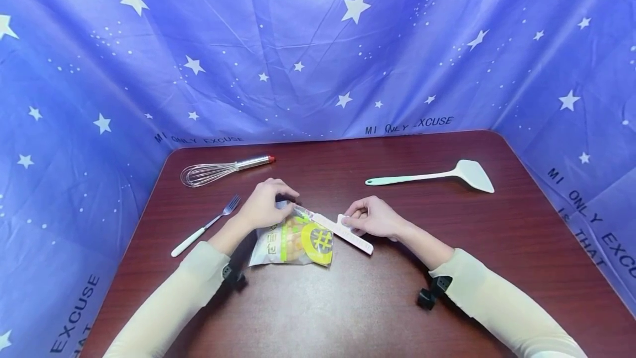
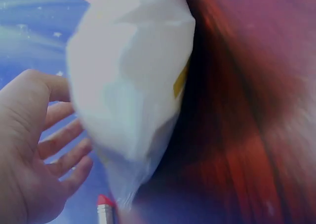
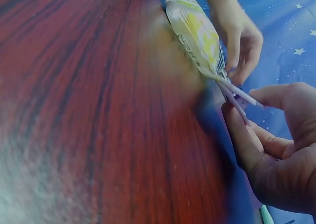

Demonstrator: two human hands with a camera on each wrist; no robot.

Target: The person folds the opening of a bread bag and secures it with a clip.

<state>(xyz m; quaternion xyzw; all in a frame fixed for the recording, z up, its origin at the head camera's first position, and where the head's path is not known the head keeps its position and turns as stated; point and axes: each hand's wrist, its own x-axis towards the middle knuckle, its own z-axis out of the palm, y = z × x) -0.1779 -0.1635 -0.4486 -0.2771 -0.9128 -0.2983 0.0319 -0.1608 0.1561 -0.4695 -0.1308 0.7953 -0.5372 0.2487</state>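
Observation:
A plastic food bag with a yellow-green print lies on the table, its top edge slanting down to the right. My left hand pinches the upper left corner of this bag; in the left wrist view the bag's pale back hides part of the fingertips. A long pale pink bag clip lies along the top edge and sticks out past the bag's right side. Between thumb and fingers my right hand pinches the clip's small tab. The right wrist view has the clip's two bars spread apart like a V.
A whisk lies at the back left, with a white-handled fork in front of it, left of my left forearm. The pale green spatula rests at the back right. A blue star-printed curtain surrounds the dark red table.

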